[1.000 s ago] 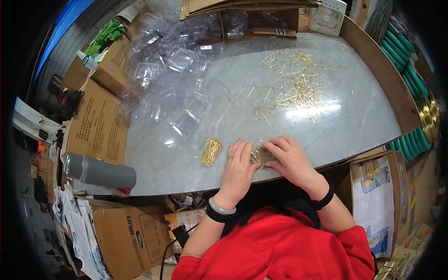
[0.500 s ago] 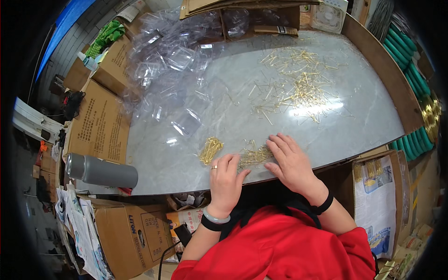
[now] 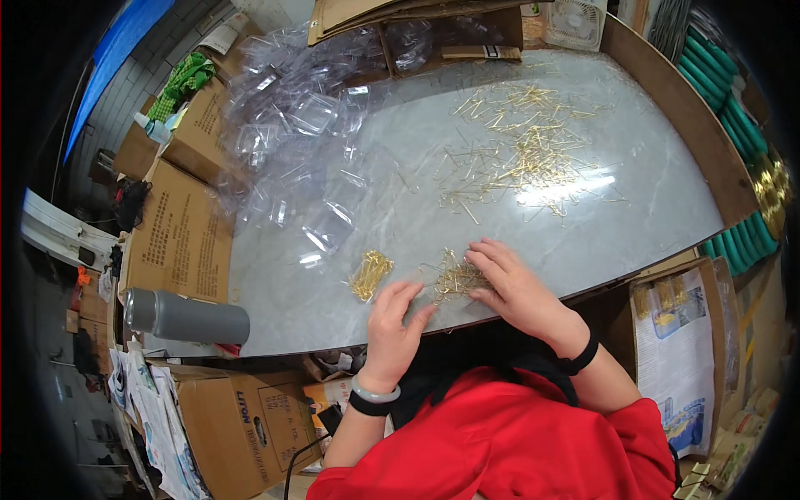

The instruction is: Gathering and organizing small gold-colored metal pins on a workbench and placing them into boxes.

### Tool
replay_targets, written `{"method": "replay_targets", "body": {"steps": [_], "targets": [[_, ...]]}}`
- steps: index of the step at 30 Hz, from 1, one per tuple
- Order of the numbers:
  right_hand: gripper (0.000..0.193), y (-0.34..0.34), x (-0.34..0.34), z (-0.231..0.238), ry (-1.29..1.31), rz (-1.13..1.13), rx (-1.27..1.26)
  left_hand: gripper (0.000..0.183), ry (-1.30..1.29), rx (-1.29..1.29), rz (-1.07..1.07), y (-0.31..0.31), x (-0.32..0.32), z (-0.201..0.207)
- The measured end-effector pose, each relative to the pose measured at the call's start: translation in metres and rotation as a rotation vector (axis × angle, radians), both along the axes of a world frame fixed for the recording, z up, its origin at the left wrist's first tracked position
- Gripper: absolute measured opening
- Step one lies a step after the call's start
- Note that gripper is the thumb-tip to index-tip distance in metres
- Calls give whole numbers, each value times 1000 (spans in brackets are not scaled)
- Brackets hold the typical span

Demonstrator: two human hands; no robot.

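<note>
A small tangled heap of thin gold wire hooks (image 3: 454, 280) lies near the table's front edge, between my two hands. My right hand (image 3: 515, 290) rests against the heap's right side, fingers stretched out and thumb apart, fingertips touching the wires. On the other side, my left hand (image 3: 395, 327) is open, its thumb pointing toward the heap and no wire visibly gripped. Just beyond its fingers sits a tidier bundle of gold hooks (image 3: 371, 275), lying roughly side by side. Farther back, a large loose scatter of the same gold hooks (image 3: 540, 154) spreads over the grey tabletop (image 3: 658, 167).
Clear plastic boxes (image 3: 312, 117) are piled at the back left. A grey bottle (image 3: 187, 317) lies on its side at the left edge, by a cardboard box (image 3: 179, 229). A cardboard strip (image 3: 683, 117) borders the right side; a white fan (image 3: 575, 23) stands behind.
My left hand has drawn slightly left, away from the small heap. The heap looks more bunched, and my right hand has stayed at its side. The whole view has shifted a little.
</note>
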State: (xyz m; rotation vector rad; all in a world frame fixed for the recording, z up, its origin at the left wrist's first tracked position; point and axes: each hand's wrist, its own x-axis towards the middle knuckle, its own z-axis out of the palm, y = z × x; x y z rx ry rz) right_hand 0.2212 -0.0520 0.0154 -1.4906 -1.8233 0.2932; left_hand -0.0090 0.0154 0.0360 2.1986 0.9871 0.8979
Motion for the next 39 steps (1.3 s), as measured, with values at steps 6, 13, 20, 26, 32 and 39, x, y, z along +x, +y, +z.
{"method": "replay_targets", "body": {"steps": [6,13,20,26,32,39], "targets": [[62,0,6,19,-99,100,-33,27,208,162,31,-19,-1,-3],[57,12,5,4,-32,223,0,17,157,188,-17,-9,15,-11],[53,11,-5,13,-74,187,-22,12,144,181,-74,-4,15,-14],[48,12,-16,16,-129,157,20,11,34,131,-73,-5,5,-14],[30,14,-20,16,-217,200,51,18,-4,132,5,-16,-8,-11],[19,13,-25,9,-183,253,22,20,195,203,72,-30,-18,-6]]}}
